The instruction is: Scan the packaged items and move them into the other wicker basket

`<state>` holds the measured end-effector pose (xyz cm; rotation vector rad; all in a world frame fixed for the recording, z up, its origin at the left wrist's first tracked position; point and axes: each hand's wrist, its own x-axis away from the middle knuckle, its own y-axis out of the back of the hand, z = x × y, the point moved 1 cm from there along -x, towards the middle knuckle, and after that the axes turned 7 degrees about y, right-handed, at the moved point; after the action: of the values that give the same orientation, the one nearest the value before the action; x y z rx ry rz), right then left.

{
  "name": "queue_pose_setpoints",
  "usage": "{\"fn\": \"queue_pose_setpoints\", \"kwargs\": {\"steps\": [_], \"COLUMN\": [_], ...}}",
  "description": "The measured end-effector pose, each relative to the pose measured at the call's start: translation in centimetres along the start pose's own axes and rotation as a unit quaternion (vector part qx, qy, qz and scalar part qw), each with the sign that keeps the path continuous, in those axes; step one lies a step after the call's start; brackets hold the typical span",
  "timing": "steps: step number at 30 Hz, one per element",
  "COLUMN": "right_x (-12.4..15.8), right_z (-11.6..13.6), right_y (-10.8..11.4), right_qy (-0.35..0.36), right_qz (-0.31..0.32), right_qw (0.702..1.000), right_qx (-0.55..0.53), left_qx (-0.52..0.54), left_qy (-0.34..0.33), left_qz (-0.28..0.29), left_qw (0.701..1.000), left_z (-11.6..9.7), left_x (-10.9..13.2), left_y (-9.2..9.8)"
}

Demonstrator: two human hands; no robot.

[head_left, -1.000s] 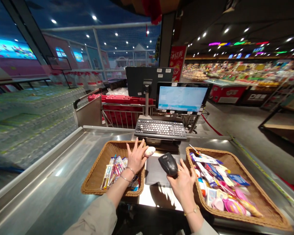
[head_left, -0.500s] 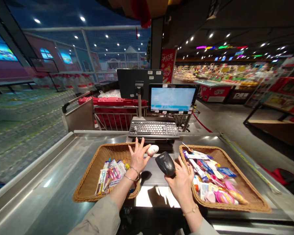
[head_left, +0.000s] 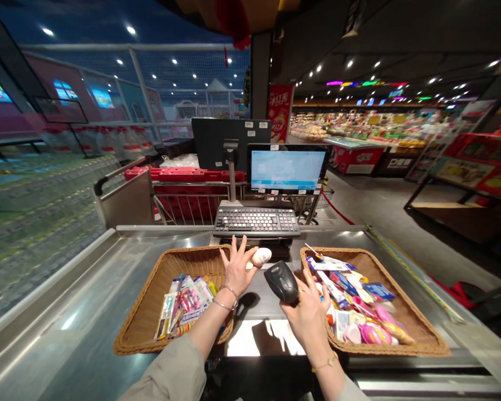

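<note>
Here, in the head view, the left hand (head_left: 236,271) sits at center frame, fingers fanned wide, pinching a small white oval item (head_left: 261,256) between thumb and forefinger, just below the keyboard (head_left: 256,221). Lower and to the right, the right hand (head_left: 308,316) is wrapped around a black barcode scanner (head_left: 281,281). 2 wicker baskets flank them: the left basket (head_left: 138,312) and the right basket (head_left: 415,317), both holding packaged goods. The lit screen (head_left: 287,170) stands above the keyboard.
</note>
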<state>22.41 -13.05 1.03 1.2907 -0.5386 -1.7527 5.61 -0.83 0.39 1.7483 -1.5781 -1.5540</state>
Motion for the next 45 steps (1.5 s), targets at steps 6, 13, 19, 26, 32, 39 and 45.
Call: {"fn": "queue_pose_setpoints", "kwargs": {"steps": [6, 13, 19, 26, 32, 39, 45], "right_x": [-0.1, -0.3, -0.4, -0.5, -0.6, -0.6, -0.5], "right_z": [-0.2, -0.3, -0.4, -0.4, -0.5, -1.4, -2.3], "right_y": [-0.3, -0.4, -0.6, -0.5, -0.7, -1.1, -1.0], "right_qy": [-0.001, -0.002, 0.001, -0.007, -0.004, -0.017, -0.026], "right_qz": [0.006, 0.007, 0.004, 0.016, 0.003, -0.017, -0.043], "right_qw": [1.0, 1.0, 1.0, 1.0, 1.0, 0.999, 0.998], "right_qx": [0.002, -0.009, -0.015, -0.018, 0.01, 0.03, 0.048], "left_qx": [0.0, -0.008, -0.021, -0.007, -0.009, -0.02, -0.022], "left_qy": [0.003, 0.002, -0.003, 0.006, 0.003, -0.009, -0.024], "left_qz": [0.006, 0.009, -0.002, 0.01, 0.004, -0.002, 0.001], "left_qw": [1.0, 1.0, 1.0, 1.0, 1.0, 1.0, 0.999], "left_z": [0.1, 0.3, 0.4, 0.4, 0.4, -0.1, -1.0], "left_x": [-0.2, -0.3, -0.6, -0.7, -1.0, -1.7, -2.3], "left_y": [-0.2, -0.5, -1.0, -1.0, -1.0, -0.7, -0.8]}}
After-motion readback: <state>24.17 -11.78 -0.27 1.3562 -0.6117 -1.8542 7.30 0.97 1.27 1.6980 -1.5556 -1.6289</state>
